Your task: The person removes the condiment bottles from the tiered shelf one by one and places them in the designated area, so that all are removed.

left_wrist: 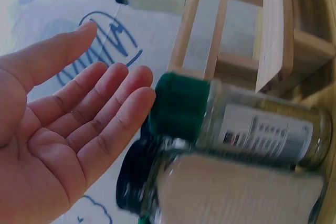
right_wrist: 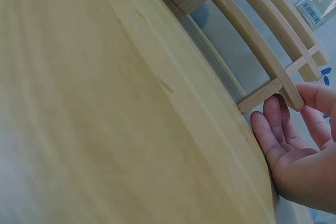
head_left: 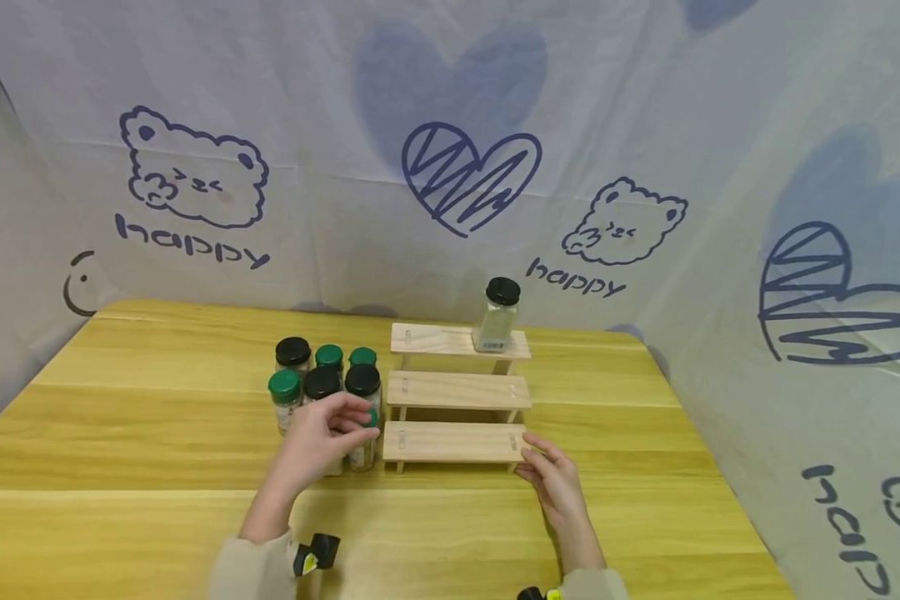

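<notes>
My left hand (head_left: 322, 437) is beside a group of spice jars, fingers spread and relaxed. In the left wrist view its fingertips (left_wrist: 142, 95) are right at the green cap (left_wrist: 181, 106) of the front jar, and the palm holds nothing. My right hand (head_left: 558, 483) grips the right end of the lowest step of a three-step wooden rack (head_left: 453, 442), with fingers above and below the board in the right wrist view. A glass jar with a black lid (head_left: 497, 321) stands upright on the top step, toward its right end.
Several jars with black lids (head_left: 292, 352) and green lids (head_left: 284, 385) are packed together left of the rack. They all stand on a wood-grain table (head_left: 157, 433). Behind it hangs a pale cloth (head_left: 330, 100) printed with hearts and bears.
</notes>
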The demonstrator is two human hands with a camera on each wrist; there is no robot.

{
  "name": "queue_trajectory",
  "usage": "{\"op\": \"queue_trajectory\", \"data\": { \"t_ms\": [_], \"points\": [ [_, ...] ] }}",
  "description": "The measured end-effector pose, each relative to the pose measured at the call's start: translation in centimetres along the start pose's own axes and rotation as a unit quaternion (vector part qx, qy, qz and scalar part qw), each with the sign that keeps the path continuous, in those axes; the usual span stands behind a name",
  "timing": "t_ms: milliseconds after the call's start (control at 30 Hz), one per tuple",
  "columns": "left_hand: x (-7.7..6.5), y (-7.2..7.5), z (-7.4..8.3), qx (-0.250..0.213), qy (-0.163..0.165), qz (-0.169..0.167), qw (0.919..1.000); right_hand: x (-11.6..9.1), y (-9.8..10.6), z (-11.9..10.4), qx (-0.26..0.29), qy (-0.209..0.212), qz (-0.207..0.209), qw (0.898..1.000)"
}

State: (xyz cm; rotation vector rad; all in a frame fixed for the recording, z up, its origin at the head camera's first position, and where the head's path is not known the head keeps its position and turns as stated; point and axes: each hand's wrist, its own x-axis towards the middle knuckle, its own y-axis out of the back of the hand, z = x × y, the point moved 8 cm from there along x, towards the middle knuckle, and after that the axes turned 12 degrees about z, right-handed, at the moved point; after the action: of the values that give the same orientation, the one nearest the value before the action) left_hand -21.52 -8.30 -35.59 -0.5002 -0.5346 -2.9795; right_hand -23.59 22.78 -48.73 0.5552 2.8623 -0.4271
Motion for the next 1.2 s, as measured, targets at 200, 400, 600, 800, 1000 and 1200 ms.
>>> {"op": "queue_trajectory", "data": {
  "t_ms": [200,400,600,800,1000,1200],
  "points": [
    [0.8,-1.4,0.4,0.001,-0.006,-0.007,1.0,-0.1,0.0,-0.1,0.0,0.001,-0.003,1.0],
    [1.4,-2.5,0.9,-0.01,-0.002,-0.015,0.9998,0.0,0.0,0.1,-0.003,-0.008,0.001,1.0],
    [2.5,-4.0,0.5,-0.012,0.0,-0.021,0.9997,0.1,0.0,0.0,-0.011,-0.003,0.002,1.0],
    [3.5,-5.1,0.4,0.001,0.001,-0.023,0.9997,0.2,0.1,0.1,-0.01,-0.007,0.004,1.0],
    [4.5,-6.1,0.6,-0.001,0.0,-0.028,0.9996,0.2,0.0,-0.1,-0.009,-0.007,0.006,1.0],
    [5.4,-7.1,1.3,-0.002,-0.006,-0.037,0.9993,0.1,0.0,-0.1,-0.004,-0.012,0.013,1.0]
  ]
}}
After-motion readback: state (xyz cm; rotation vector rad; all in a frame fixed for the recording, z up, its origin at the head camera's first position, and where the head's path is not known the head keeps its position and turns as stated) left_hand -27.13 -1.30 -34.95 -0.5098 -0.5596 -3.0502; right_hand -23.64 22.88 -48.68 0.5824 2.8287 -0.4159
